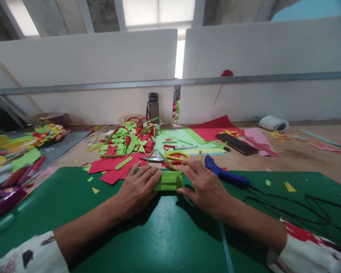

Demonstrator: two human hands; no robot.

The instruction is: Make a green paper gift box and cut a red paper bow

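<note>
A small green folded paper piece with a thin green paper strip at its top is at the middle of the green mat. My left hand grips its left end, fingers pressed together. At its right end my right hand holds it between thumb and fingers. Just beyond the hands lie scissors with yellow handles, partly hidden, and red and orange handles. Red paper pieces are spread beyond my left hand. A blue glue gun rests beyond my right hand.
Green and red paper bags are heaped at the back, near a dark bottle. A black phone and white roll sit back right. Black cable crosses the mat's right side. A purple tool lies far left.
</note>
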